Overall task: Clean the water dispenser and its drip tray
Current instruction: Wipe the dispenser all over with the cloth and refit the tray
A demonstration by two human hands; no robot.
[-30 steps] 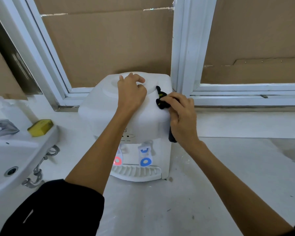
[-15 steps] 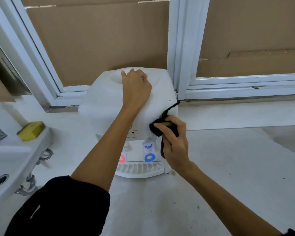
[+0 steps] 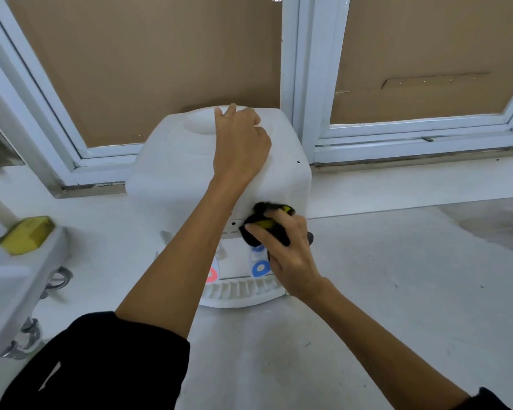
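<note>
A pale concrete floor [image 3: 382,291] runs up to a wall of white window frames [image 3: 301,84] whose openings are covered with brown cardboard [image 3: 160,54]. On the floor, just in front of the window sill and close to the middle post, stands a white water dispenser [image 3: 184,173] with a round hollow in its top. At its foot the slotted drip tray [image 3: 240,291] juts out toward the camera, and above the tray sit two taps, one marked with a red ring [image 3: 210,275] and one with a blue ring [image 3: 261,269].

The left hand [image 3: 240,143] lies on top of the dispenser, fingers curled over the edge of the round hollow, pressing down on the casing and holding nothing else. Its forearm crosses in front of the machine, and a black sleeve [image 3: 101,365] covers the upper arm at the bottom of the view.

The right hand [image 3: 288,247] is closed around a bunched black and yellow cloth [image 3: 267,220], pressing it against the front face of the dispenser near its right corner, just above the blue tap. A dark end of the cloth pokes out past the hand on the right.

To the left, a white sink [image 3: 12,285] is mounted off the floor with metal pipework [image 3: 54,279] beneath it. A yellow sponge [image 3: 27,235] rests on the sink's rim, well apart from the dispenser.
</note>
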